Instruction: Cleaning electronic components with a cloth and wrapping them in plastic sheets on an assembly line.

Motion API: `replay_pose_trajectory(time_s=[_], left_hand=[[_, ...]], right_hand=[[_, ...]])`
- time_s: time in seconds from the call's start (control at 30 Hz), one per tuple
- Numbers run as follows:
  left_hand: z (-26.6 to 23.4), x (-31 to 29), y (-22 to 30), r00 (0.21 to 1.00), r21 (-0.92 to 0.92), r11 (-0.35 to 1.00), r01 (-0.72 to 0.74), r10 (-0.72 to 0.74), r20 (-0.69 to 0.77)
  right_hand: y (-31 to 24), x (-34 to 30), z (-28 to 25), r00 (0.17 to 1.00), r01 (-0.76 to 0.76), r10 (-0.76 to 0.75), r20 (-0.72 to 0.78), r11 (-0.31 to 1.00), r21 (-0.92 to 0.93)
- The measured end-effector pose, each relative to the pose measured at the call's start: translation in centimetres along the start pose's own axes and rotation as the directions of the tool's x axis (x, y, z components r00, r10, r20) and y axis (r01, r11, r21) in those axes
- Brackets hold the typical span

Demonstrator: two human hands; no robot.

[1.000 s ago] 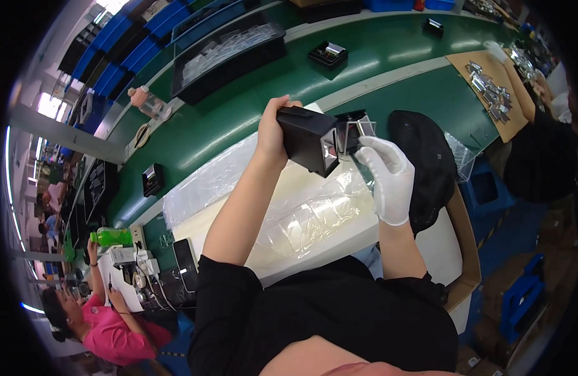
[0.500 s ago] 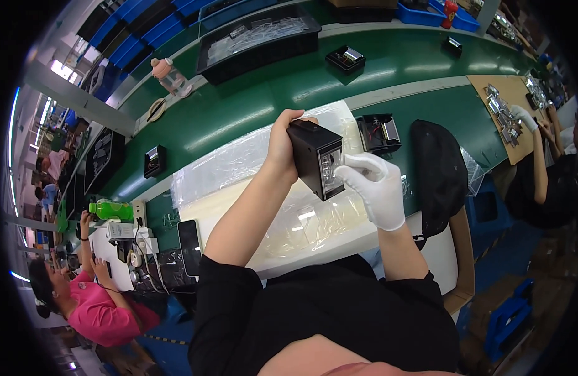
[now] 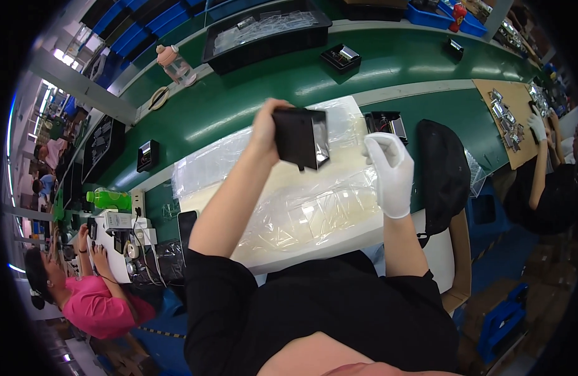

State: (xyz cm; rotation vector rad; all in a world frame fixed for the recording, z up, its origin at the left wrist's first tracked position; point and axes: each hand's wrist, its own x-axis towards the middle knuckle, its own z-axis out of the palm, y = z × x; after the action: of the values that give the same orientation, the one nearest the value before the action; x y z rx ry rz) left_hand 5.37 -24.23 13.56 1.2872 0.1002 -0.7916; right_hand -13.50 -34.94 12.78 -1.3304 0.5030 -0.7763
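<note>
My bare left hand (image 3: 264,136) grips a black box-shaped housing (image 3: 295,139) from its left side, holding it up over the work mat. The housing's right end has a shiny, see-through face, smeared a little by motion. To the right of it and apart from it is my right hand (image 3: 392,178) in a white glove. Its fingers are curled and pinched together; whatever may be between them is too small or hidden to make out. Beneath both hands lie clear plastic sheets (image 3: 308,219) on a pale padded mat (image 3: 289,178). Just beyond the glove sits an open black housing (image 3: 386,125) with wires inside.
A black pouch (image 3: 442,175) lies to the right, and a phone (image 3: 187,227) to the left. Along the back stand a black bin (image 3: 267,47) of clear panels, a drinking bottle (image 3: 176,66) and another small housing (image 3: 341,58). Co-workers sit at left (image 3: 107,307) and right (image 3: 533,194).
My left hand has moved the housing left and slightly up, turning it. The gloved right hand has come away from its see-through end and moved right.
</note>
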Motion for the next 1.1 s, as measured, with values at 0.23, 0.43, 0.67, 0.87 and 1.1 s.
replay_pose_trajectory(time_s=[0.23,0.43,0.67,0.87,1.1], left_hand=[[-8.7,5.1,3.7,0.558,0.679,0.382,-0.627,0.828,0.049],[-8.4,-1.8,1.1,0.848,0.879,0.026,-0.476,0.278,0.451],[-9.8,-10.1,-5.8,0.769,0.732,-0.331,-0.596,-0.497,0.402],[-10.9,-10.5,-7.6,0.788,0.805,-0.145,-0.575,-0.36,0.499],[-12.2,-9.5,-8.6,0.731,0.754,0.034,-0.656,-0.224,0.645]], right_hand=[[1.8,-0.8,-2.0,1.0,0.027,-0.025,0.015,0.991,-0.132],[1.4,-1.9,-2.4,0.937,-0.059,0.159,0.312,0.95,-0.307],[6.0,-5.7,-0.8,0.61,0.443,0.056,0.791,0.803,-0.398],[7.5,-7.7,1.1,0.554,0.664,0.031,0.832,0.586,-0.464],[7.5,-8.0,0.7,0.577,0.67,-0.017,0.816,0.581,-0.462]])
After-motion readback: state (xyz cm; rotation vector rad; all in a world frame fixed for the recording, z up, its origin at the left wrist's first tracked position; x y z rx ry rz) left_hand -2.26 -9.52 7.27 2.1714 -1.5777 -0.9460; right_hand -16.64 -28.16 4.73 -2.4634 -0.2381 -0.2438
